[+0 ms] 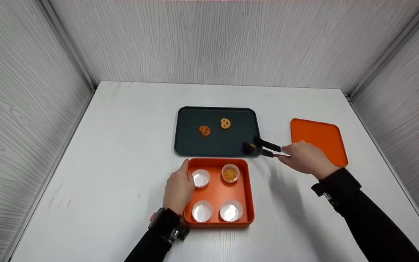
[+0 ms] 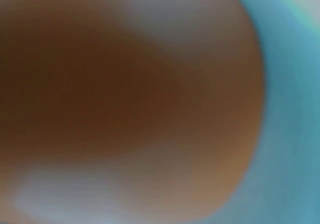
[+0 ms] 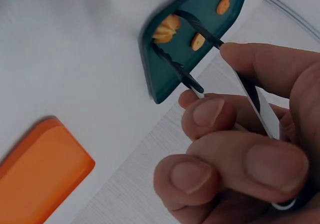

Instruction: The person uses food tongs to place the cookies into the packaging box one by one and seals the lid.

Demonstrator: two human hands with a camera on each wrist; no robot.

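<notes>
My right hand (image 1: 306,158) holds a pair of tongs (image 1: 267,145) with black tips. At the near right corner of the dark green tray (image 1: 215,145), the tips stand on either side of a piped swirl cookie (image 3: 166,29), seen best in the right wrist view. Two pretzel-shaped cookies, a browner one (image 1: 204,130) and a paler one (image 1: 225,123), lie farther in on the tray. Gripping the left wall of an orange box (image 1: 216,196) is my left hand (image 1: 178,191). The box contains several white paper cups (image 1: 201,211); its far right cup holds another swirl cookie (image 1: 229,173). The left wrist view is blurred.
An orange lid-like tray (image 1: 320,140) lies on the white table (image 1: 115,156) to the right of the green tray. Grey wood-grain panels (image 1: 209,43) enclose the table at the back and on both sides. The box stands just in front of the green tray.
</notes>
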